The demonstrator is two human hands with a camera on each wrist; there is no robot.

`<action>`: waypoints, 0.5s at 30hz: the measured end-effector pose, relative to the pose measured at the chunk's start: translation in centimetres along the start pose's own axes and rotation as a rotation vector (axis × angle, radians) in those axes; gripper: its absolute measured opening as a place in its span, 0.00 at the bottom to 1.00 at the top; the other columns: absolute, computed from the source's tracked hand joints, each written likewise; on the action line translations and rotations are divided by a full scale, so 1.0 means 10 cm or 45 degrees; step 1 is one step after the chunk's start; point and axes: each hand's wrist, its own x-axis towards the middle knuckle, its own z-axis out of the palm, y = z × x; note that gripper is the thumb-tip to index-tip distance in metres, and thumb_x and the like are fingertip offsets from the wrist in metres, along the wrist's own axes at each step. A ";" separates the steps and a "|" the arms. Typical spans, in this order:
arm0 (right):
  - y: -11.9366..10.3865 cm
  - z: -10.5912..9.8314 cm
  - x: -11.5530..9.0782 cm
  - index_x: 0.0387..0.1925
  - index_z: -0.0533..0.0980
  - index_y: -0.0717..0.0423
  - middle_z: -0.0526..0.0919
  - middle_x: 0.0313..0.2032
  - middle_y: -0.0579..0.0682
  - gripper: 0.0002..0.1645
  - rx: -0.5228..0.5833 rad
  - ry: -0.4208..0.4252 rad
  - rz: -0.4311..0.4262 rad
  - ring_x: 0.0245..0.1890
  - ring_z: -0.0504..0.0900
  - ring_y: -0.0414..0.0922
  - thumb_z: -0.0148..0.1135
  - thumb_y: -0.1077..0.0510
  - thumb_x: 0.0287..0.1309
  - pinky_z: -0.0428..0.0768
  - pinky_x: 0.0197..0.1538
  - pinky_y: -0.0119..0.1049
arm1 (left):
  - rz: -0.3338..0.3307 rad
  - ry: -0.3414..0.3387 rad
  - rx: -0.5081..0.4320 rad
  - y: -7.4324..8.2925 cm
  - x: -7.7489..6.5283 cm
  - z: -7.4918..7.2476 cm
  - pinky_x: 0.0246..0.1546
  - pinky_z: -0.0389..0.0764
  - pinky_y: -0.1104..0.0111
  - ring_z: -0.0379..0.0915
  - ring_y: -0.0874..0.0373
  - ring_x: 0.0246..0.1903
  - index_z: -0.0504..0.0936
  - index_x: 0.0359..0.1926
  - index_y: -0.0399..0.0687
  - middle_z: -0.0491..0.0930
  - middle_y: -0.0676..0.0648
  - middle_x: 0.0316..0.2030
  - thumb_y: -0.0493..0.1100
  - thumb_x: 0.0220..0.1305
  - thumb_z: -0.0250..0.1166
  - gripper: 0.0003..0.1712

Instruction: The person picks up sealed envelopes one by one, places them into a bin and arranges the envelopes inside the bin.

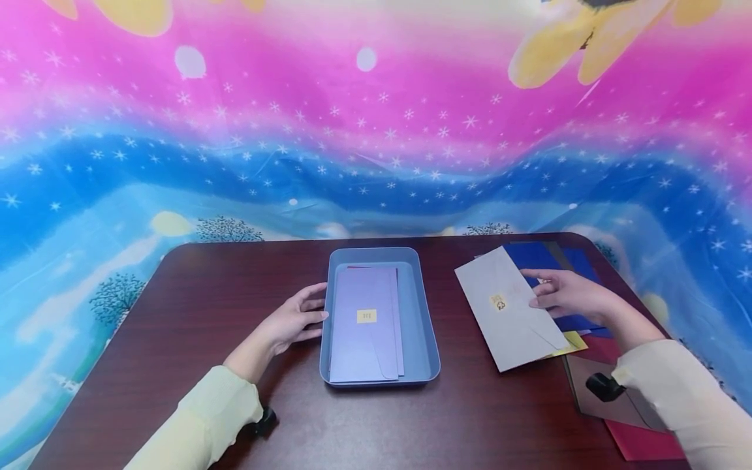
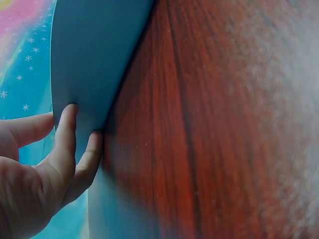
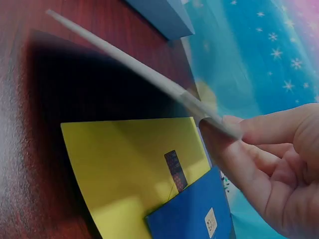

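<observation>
In the head view my right hand (image 1: 566, 295) pinches the right edge of a light grey envelope (image 1: 499, 326) with a small gold sticker. The right wrist view shows that envelope (image 3: 144, 72) nearly edge-on, held up over a yellow envelope (image 3: 124, 154) and a blue one (image 3: 184, 214). My left hand (image 1: 294, 321) touches the left side of a blue-grey tray (image 1: 424, 326). Seen from the left wrist, its fingers (image 2: 65, 137) rest against the tray's outer wall (image 2: 94, 50). Inside the tray lies a lilac envelope (image 1: 364, 352) with a gold sticker, over others whose edges peek out.
Right of the tray, blue envelopes (image 1: 578, 261) lie at the back of the dark wooden table (image 1: 194, 307). A brown envelope (image 1: 593, 388) and red ones (image 1: 640, 444) lie nearer, partly under my right arm. A patterned cloth (image 1: 329, 163) hangs behind the table.
</observation>
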 end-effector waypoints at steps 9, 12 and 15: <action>-0.07 0.00 -0.04 0.81 0.38 0.62 0.82 0.53 0.59 0.52 0.143 0.122 -0.025 0.46 0.86 0.46 0.61 0.65 0.71 0.85 0.49 0.44 | 0.006 -0.010 0.008 0.02 -0.02 0.00 0.56 0.79 0.52 0.71 0.41 0.62 0.53 0.80 0.49 0.58 0.29 0.74 0.31 0.76 0.56 0.38; -0.11 0.01 -0.05 0.81 0.37 0.61 0.82 0.53 0.59 0.53 0.169 0.124 -0.038 0.46 0.87 0.45 0.62 0.65 0.71 0.85 0.49 0.44 | 0.005 -0.010 0.006 0.02 -0.02 0.00 0.56 0.80 0.52 0.71 0.40 0.62 0.53 0.81 0.49 0.58 0.30 0.74 0.31 0.76 0.56 0.38; -0.19 0.06 -0.07 0.81 0.36 0.61 0.83 0.49 0.57 0.54 0.165 0.135 -0.070 0.45 0.87 0.45 0.62 0.64 0.71 0.85 0.49 0.43 | 0.002 -0.006 0.003 0.03 -0.02 0.00 0.55 0.80 0.53 0.72 0.41 0.61 0.54 0.80 0.49 0.58 0.30 0.74 0.31 0.76 0.56 0.38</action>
